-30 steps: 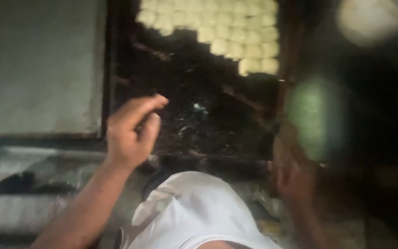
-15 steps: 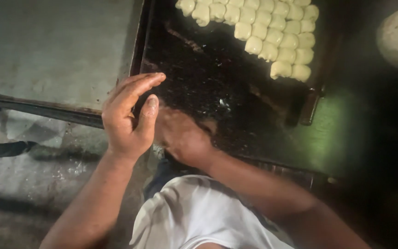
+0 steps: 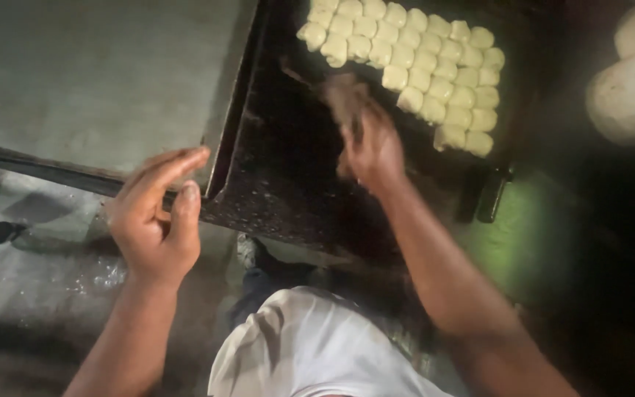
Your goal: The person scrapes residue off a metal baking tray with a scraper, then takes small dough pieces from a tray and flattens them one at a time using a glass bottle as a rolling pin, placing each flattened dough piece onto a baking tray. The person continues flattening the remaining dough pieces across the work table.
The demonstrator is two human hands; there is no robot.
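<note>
A black baking tray (image 3: 281, 184) lies in front of me, with several pale dough balls (image 3: 420, 70) packed in rows over its far right part. My right hand (image 3: 365, 136) reaches over the tray's bare dark middle toward the dough, motion-blurred, fingers together; whether it holds anything I cannot tell. My left hand (image 3: 157, 213) hovers by the tray's near left corner, fingers extended and apart, holding nothing.
A grey flat surface (image 3: 97, 81) lies left of the tray, with a dark edge below it. White rounded containers (image 3: 630, 81) sit at the far right. A dark handle (image 3: 492, 195) sticks out beneath the tray's right side. My white shirt fills the bottom centre.
My right hand has moved from beside the left hand up across the tray toward the dough balls. The left hand stays near the tray's corner. The view has shifted.
</note>
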